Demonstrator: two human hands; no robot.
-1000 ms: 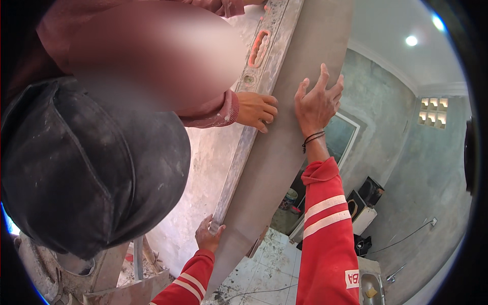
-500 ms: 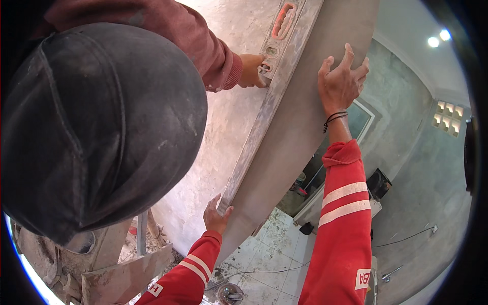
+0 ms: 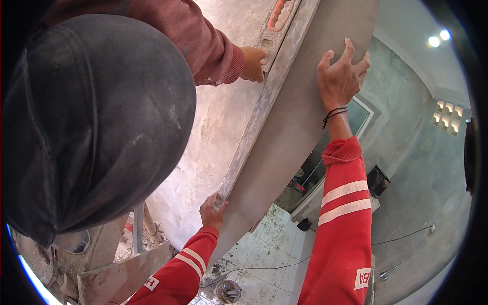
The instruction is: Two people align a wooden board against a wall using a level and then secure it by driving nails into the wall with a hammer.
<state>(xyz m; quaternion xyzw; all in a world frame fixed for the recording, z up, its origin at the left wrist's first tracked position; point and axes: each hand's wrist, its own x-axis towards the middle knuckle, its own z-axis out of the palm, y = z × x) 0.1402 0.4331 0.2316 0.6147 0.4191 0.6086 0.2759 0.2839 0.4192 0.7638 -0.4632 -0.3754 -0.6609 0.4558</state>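
Observation:
My left hand is closed around the lower end of a long, worn straightedge bar. The bar runs diagonally along the corner of a smooth grey plastered surface. Against that surface, my right hand lies with its fingers spread and nothing in them. A co-worker's hand holds a dusty spirit level with an orange grip alongside the bar's upper part. The far end of the level is cut off by the picture's top edge.
A co-worker's head in a black cap fills the left side. Below are dirty floor tiles, a cable and a round object. Dusty boards stand at lower left; a grey wall rises at right.
The spirit level has slid up along the bar, and the co-worker's head has shifted left. My left hand and the bar's lower end moved slightly up and left. My right hand barely moved.

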